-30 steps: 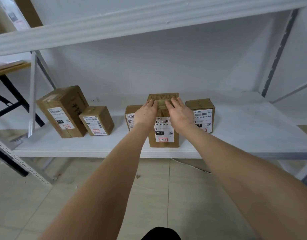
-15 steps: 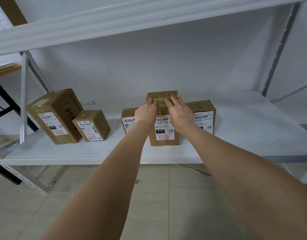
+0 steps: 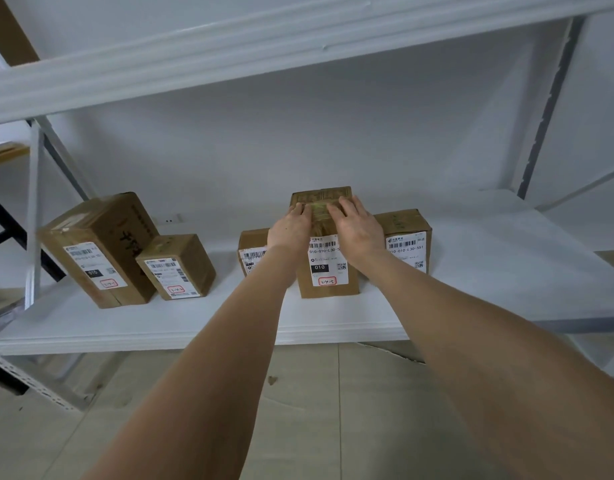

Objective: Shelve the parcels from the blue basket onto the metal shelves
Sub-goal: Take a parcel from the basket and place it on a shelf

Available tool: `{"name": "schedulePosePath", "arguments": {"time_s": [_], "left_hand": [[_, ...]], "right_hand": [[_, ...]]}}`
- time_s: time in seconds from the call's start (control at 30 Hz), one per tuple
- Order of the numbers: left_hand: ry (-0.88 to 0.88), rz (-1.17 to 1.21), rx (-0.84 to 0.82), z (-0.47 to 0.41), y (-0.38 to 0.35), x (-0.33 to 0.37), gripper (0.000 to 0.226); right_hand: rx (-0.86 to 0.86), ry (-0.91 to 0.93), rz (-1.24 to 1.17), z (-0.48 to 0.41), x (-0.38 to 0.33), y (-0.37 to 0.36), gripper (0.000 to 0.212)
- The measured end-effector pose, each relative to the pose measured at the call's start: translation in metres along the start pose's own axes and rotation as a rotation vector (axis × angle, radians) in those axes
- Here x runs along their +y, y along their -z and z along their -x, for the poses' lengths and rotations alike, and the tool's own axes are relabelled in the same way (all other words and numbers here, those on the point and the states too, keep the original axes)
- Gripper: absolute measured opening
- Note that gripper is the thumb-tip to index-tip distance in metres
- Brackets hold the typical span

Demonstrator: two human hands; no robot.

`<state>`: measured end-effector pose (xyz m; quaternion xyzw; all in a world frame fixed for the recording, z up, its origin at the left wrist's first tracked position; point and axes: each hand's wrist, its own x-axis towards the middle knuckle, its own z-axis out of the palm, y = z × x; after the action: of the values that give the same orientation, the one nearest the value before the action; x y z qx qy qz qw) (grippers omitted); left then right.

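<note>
Both arms reach in under the upper shelf (image 3: 298, 39). The left grip (image 3: 291, 226) and the right grip (image 3: 357, 226) lie side by side on top of one parcel (image 3: 328, 278), fingers spread wide and nearly straight across its taped top, palms draped over its front upper edge. Neither grip curls round it; they rest flat on it. The parcel stands upright beneath both grips on the white shelf (image 3: 506, 271), label facing out, with a red-boxed mark low on the label.

Just outside the right grip sits a lower box (image 3: 407, 244), close against the parcel's side; I cannot tell if they touch. Under the left wrist, a second low box (image 3: 251, 251) is partly hidden by the arm. Well off beyond the left grip stands a small box (image 3: 175, 268), and past it a big box (image 3: 101, 251), the two pressed close together and both turned at an angle. Below the forearms lies the tiled floor (image 3: 333, 410).
</note>
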<state>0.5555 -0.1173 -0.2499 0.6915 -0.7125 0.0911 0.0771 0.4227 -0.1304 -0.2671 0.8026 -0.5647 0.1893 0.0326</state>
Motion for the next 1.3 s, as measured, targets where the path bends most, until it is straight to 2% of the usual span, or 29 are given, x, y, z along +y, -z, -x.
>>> {"name": "schedulePosePath", "arguments": {"time_s": [0.1, 0.3, 0.4, 0.47, 0.63, 0.8, 1.1, 1.3], "left_hand": [[0.001, 0.045, -0.036, 0.000, 0.002, -0.001, 0.073], [0.023, 0.099, -0.030, 0.004, 0.029, 0.012, 0.066], [-0.051, 0.056, -0.001, 0.004, 0.052, 0.030, 0.057], [-0.116, 0.023, -0.060, 0.001, 0.068, 0.049, 0.057], [-0.249, 0.010, -0.275, -0.003, 0.115, 0.123, 0.058], [-0.483, 0.003, -0.366, 0.002, 0.177, 0.211, 0.058], [-0.827, 0.066, -0.376, 0.017, 0.306, 0.360, 0.056], [-1.051, 0.107, -0.383, 0.065, 0.338, 0.446, 0.050]], "right_hand": [[-0.007, -0.038, -0.033, 0.001, -0.001, 0.006, 0.077], [-0.016, -0.129, -0.054, 0.007, 0.007, 0.026, 0.097], [-0.008, -0.174, -0.017, 0.013, 0.021, 0.053, 0.091], [-0.021, -0.206, 0.015, 0.018, 0.033, 0.075, 0.084], [-0.111, -0.344, 0.047, 0.046, 0.072, 0.139, 0.069], [-0.165, -0.491, 0.105, 0.095, 0.121, 0.230, 0.063], [-0.168, -0.807, 0.184, 0.175, 0.188, 0.401, 0.064], [-0.193, -1.016, 0.176, 0.255, 0.222, 0.467, 0.065]]}}
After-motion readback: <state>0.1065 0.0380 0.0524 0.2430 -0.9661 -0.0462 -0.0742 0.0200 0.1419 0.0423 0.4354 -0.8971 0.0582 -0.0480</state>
